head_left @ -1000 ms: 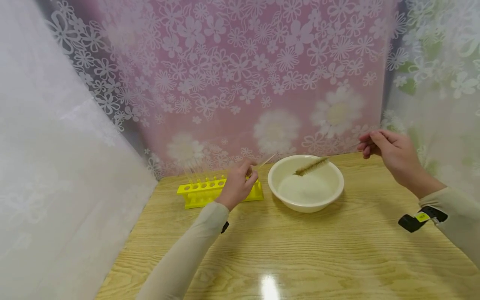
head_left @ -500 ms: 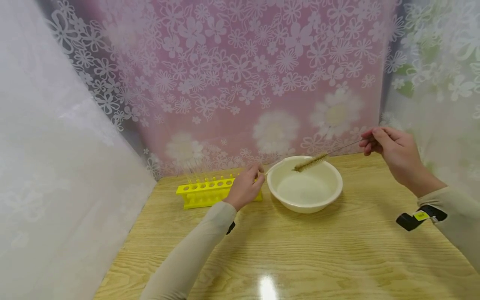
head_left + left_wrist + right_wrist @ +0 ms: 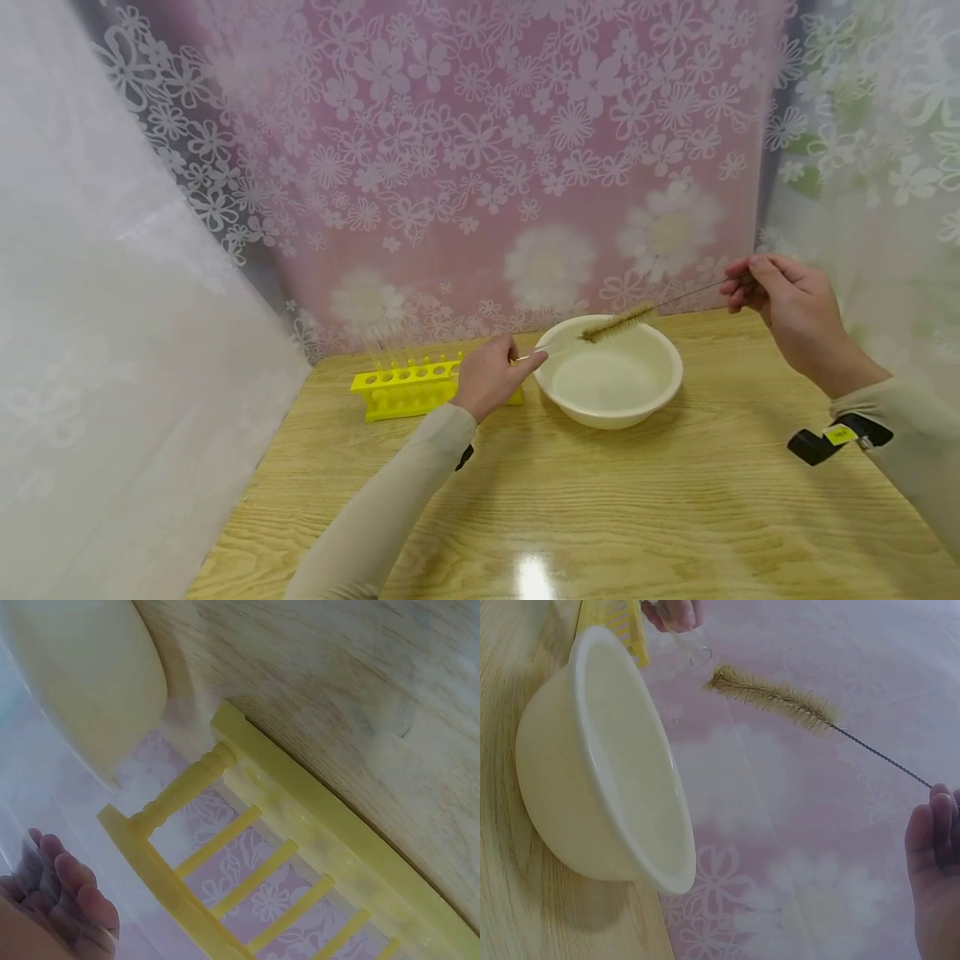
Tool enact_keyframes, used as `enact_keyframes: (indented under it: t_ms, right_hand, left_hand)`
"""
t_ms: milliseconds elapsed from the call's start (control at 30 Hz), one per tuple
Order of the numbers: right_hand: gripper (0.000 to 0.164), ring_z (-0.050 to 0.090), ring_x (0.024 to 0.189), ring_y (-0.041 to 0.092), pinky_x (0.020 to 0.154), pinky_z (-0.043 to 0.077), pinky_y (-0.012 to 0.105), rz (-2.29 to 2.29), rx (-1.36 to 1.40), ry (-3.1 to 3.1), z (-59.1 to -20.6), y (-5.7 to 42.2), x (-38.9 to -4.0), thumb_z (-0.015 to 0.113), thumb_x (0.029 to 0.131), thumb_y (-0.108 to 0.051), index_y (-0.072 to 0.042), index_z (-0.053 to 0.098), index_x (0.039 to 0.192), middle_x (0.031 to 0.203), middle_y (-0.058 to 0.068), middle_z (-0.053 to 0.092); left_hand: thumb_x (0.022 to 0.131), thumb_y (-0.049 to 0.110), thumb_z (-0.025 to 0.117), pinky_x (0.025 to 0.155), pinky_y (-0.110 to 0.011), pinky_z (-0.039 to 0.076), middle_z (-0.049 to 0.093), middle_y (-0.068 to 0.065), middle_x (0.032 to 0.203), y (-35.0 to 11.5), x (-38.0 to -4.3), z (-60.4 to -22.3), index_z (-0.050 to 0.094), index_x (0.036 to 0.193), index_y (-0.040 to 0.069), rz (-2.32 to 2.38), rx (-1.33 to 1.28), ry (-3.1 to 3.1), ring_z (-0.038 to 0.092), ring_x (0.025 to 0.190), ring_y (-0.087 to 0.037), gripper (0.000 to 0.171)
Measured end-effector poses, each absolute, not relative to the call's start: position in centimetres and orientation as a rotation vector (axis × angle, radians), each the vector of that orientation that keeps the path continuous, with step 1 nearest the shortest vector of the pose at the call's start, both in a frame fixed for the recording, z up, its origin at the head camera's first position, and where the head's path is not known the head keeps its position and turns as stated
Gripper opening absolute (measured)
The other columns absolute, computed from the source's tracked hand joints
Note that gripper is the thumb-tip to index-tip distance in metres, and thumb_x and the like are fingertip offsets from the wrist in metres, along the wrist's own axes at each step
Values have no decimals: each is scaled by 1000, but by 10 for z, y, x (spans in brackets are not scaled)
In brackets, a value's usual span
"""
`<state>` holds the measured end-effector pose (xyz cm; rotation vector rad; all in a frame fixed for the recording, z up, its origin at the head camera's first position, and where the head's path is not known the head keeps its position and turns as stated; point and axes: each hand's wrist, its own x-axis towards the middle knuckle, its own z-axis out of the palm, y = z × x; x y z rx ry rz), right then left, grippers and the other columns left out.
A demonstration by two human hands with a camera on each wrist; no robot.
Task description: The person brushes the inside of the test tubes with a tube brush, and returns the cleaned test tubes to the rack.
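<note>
Basically pinching brush (image 3: 618,323) by wire (image 3: 881,754) in right grip (image 3: 797,321), glass tube (image 3: 691,646) in left grip (image 3: 491,373), probably leaving bristles (image 3: 780,699) free.

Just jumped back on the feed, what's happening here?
A person's left hand holds a glass test tube, its mouth facing the bristly tip of a wire-handled brush in the right hand. The brush is not inside the tube. On the table, the cream bowl stands right of the yellow rack, where more glass tubes stand.
</note>
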<state>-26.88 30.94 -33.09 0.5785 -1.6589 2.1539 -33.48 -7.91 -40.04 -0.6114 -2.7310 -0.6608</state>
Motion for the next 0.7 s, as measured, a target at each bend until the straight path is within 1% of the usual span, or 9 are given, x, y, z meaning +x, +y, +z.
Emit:
enact_keyframes:
  t_ms: [133, 367, 700]
  right_hand:
    - [30, 66, 81, 17, 69, 57, 24, 2222, 587, -1612, -331, 309, -266, 49, 106, -17, 9, 64, 111, 98, 11, 67]
    - [31, 66, 81, 16, 69, 56, 24, 2250, 562, -1623, -334, 307, -264, 49, 106, -19, 7, 64, 112, 98, 10, 67]
    - [33, 65, 80, 17, 69, 56, 25, 2274, 546, -1636, -340, 305, -262, 49, 106, -22, 7, 63, 112, 98, 10, 66]
  left_hand:
    - [91, 78, 46, 48, -30, 36, 53, 4, 66, -79, -336, -401, 53, 84, 22, -611, -587, -2738, 48, 51, -14, 57]
    - [86, 82, 47, 48, -31, 37, 54, 4, 63, -76, -336, -399, 54, 81, 22, -589, -535, -2740, 49, 52, -13, 61]
    - [85, 83, 49, 48, -31, 34, 52, 4, 60, -74, -334, -397, 54, 78, 22, -599, -528, -2713, 47, 50, -14, 62]
